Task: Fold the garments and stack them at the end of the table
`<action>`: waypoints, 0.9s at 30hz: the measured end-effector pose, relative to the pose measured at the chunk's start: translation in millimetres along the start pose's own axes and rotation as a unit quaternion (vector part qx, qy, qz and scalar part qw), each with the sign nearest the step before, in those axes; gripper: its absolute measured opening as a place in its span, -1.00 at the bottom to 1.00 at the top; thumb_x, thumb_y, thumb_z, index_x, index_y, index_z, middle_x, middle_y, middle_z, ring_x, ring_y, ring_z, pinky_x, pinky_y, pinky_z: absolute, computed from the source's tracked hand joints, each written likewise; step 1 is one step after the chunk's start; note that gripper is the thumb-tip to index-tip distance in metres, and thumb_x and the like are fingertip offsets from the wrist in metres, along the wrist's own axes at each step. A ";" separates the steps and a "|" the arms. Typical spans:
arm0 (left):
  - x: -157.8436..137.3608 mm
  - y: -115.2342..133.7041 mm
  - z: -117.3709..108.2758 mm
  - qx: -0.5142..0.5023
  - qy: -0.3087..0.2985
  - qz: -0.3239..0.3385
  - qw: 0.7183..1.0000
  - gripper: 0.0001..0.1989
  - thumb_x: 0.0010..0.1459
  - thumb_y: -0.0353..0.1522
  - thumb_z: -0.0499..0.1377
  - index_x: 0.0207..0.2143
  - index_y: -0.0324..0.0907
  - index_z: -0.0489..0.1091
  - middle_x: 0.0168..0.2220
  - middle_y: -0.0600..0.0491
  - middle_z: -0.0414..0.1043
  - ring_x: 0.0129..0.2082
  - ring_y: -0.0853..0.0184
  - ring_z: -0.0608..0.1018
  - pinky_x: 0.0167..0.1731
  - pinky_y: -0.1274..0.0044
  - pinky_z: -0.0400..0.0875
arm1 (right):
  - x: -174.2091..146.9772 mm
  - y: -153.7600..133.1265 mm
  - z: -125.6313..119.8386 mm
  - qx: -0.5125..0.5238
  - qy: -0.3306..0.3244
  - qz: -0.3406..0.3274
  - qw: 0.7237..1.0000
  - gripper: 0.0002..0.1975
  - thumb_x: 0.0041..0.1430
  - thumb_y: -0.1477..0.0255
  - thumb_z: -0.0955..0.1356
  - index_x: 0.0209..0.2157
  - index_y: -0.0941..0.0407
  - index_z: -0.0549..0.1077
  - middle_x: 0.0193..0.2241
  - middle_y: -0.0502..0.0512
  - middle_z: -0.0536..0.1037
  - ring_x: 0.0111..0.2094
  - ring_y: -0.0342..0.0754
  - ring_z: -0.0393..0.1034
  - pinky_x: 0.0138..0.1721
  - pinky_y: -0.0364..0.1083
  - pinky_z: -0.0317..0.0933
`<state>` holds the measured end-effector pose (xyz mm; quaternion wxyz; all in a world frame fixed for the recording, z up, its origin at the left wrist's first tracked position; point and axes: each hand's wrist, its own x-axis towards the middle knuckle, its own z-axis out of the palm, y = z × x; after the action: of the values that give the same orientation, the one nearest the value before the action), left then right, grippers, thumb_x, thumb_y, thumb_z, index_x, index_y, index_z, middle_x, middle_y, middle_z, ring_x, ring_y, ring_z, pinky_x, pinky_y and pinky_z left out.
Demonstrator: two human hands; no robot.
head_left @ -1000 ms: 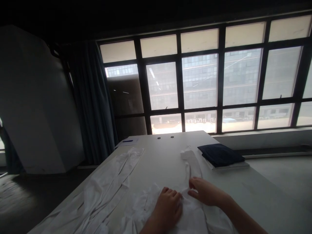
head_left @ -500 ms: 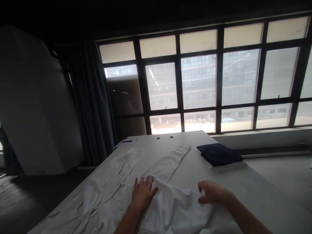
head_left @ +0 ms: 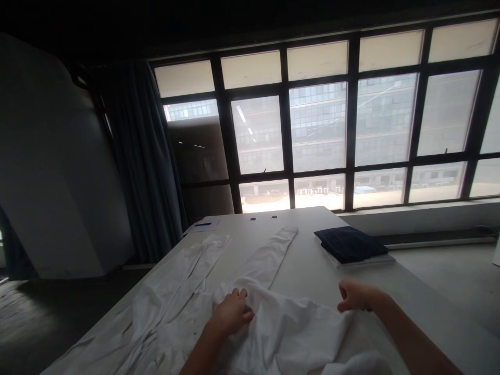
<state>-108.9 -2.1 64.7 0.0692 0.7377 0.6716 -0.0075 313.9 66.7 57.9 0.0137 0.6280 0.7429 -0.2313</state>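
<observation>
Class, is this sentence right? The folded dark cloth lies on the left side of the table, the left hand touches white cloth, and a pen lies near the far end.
Not quite: the head view shows the folded dark cloth on the right side of the table. The left hand touches white cloth, and a pen lies near the far end.

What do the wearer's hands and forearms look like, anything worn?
Left hand and right hand: ungloved. Left forearm and right forearm: bare, no sleeves in view. No watch, bracelet or marking visible on either wrist. Fingers partly hidden, so rings can't be ruled out.
</observation>
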 end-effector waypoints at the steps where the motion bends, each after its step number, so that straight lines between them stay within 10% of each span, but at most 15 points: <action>1: -0.9 -1.9 0.9 -0.005 -0.013 0.003 1.000 -0.41 0.07 -0.10 0.22 0.14 -0.11 0.35 0.10 -0.09 0.43 0.06 0.05 0.46 0.03 0.35 0.35 | -1.6 -0.1 -2.5 0.007 -0.019 0.003 1.000 -0.67 -0.08 0.11 0.43 -0.41 0.09 0.48 -0.59 0.03 0.47 -0.62 -0.08 0.26 -0.52 -0.08 0.13; 6: 3.1 -8.6 9.7 -0.002 -0.051 -0.037 0.998 -0.08 -0.05 -0.01 0.29 0.33 -0.09 0.13 0.38 -0.15 0.06 0.32 -0.20 0.13 0.14 0.00 0.18 | -8.0 3.0 -19.3 0.050 -0.088 -0.047 0.994 -0.38 0.08 -0.16 0.25 -0.53 0.13 0.50 -0.62 0.06 0.48 -0.65 -0.17 0.18 -0.54 -0.14 0.05; 11: 16.0 -18.5 23.6 0.022 0.001 -0.107 0.994 -0.11 0.10 0.05 0.13 0.41 -0.02 -0.05 0.45 -0.11 -0.19 0.36 -0.20 0.03 0.09 -0.08 0.17 | -11.7 12.6 -27.1 0.060 -0.059 -0.093 0.992 -0.62 -0.10 0.07 0.44 -0.55 0.15 0.52 -0.59 0.01 0.50 -0.51 -0.10 0.32 -0.47 -0.15 0.09; 19: 9.8 -17.8 15.0 -0.002 -0.070 -0.091 0.993 0.17 -0.12 0.00 0.31 0.43 0.02 -0.25 0.46 -0.09 -0.44 0.40 -0.25 -0.21 0.15 -0.20 -0.05 | -1.5 14.1 -44.9 0.143 0.228 -0.135 0.954 -0.60 0.22 0.09 0.22 -0.34 0.11 0.49 -0.36 0.13 0.59 -0.26 0.09 0.47 -0.22 -0.07 0.22; 27: -16.9 11.8 -17.3 -0.050 -0.117 0.023 0.992 -0.11 -0.03 0.00 0.30 0.33 -0.01 0.17 0.29 -0.12 0.26 0.21 -0.05 0.40 0.16 0.21 0.27 | 13.9 60.9 -41.7 0.077 0.297 0.037 0.951 -0.66 0.17 0.15 0.28 -0.25 0.11 0.51 -0.21 0.31 0.59 -0.14 0.20 0.48 -0.20 0.00 0.23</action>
<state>-100.2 -17.9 84.7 0.1839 0.7426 0.6413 -0.0586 379.4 101.0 70.9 -0.2477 0.6943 0.6697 -0.0906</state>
